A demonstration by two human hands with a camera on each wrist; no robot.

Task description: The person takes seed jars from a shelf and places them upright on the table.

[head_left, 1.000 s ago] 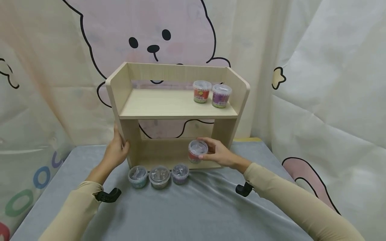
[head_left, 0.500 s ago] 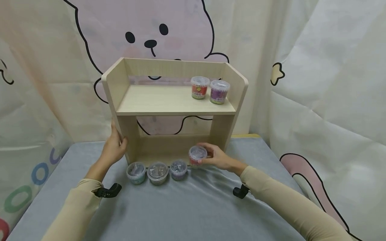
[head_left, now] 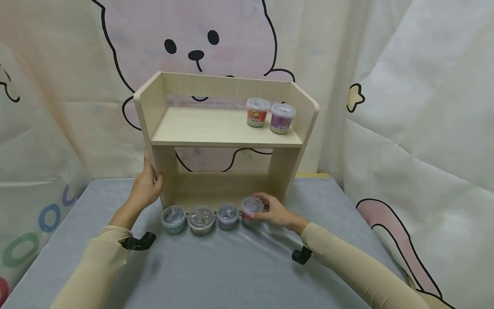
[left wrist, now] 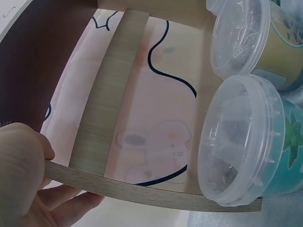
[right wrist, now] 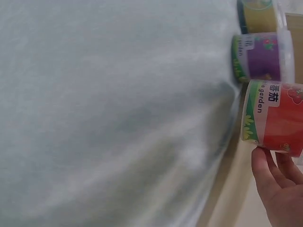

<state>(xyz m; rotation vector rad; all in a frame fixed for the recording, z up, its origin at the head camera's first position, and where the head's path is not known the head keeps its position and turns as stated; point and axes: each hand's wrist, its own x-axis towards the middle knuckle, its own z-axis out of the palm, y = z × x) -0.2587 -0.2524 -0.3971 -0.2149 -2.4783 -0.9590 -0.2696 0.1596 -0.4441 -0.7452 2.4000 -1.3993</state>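
Note:
A two-tier wooden shelf [head_left: 204, 126] stands on the cloth-covered table. My left hand [head_left: 144, 189] grips its left side panel, thumb on one face and fingers on the other in the left wrist view. My right hand [head_left: 275, 211] holds a red-labelled lidded plastic tub [right wrist: 279, 116] by its side, at the right end of a row along the shelf's front edge. Left of it in the row are a purple-labelled tub [right wrist: 262, 56], a yellowish tub [head_left: 201, 221] and a teal tub [left wrist: 279, 146], all with clear lids.
On the upper tier, toward the right, stand another red-labelled tub [head_left: 257, 113] and another purple-labelled tub [head_left: 282, 119]. Grey-blue cloth [head_left: 231, 270] covers the table in front. A curtain [head_left: 324, 64] printed with cartoon figures hangs behind and at both sides.
My right hand has brought the red-labelled tub forward and down from over the lower tier to the row's right end. My left hand keeps its grip on the shelf.

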